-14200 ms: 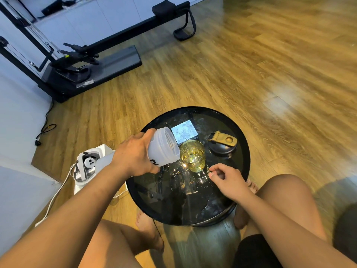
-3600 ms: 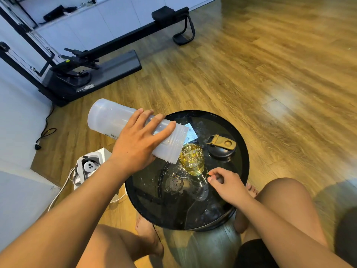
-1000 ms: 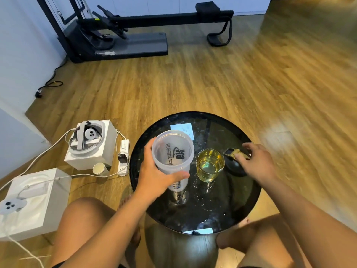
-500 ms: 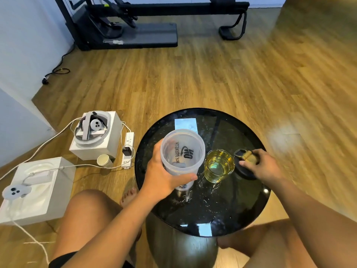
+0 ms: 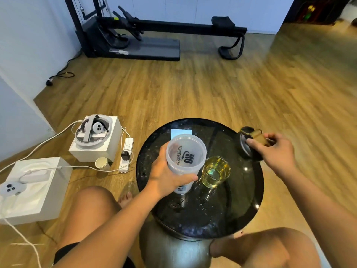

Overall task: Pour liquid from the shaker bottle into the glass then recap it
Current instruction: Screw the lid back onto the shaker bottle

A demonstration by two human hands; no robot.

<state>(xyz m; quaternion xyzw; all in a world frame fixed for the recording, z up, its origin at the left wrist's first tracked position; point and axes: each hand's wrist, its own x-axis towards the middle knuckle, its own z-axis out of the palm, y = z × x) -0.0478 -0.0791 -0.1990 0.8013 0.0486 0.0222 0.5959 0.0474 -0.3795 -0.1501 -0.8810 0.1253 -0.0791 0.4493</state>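
My left hand (image 5: 166, 176) grips the clear plastic shaker bottle (image 5: 185, 159), which stands upright and uncapped on the round black table (image 5: 241, 209). It looks empty inside. Just to its right stands a short glass (image 5: 215, 172) holding yellow liquid. My right hand (image 5: 274, 151) holds the black lid with the tan flip cap (image 5: 249, 140), lifted off the table near its far right rim. The lid is tilted and partly hidden by my fingers.
Two white boxes (image 5: 96, 140) (image 5: 32, 188) with headset gear, a power strip (image 5: 126, 155), cables and a small paper cup (image 5: 101, 163) lie on the wood floor at left. A black exercise machine (image 5: 154, 39) stands by the far wall. My knees flank the table.
My right hand has picked the lid up off the table and lifted it toward the right rim. The bottle, tipped over the glass seconds ago, stands upright in my left hand. The view has shifted upward.
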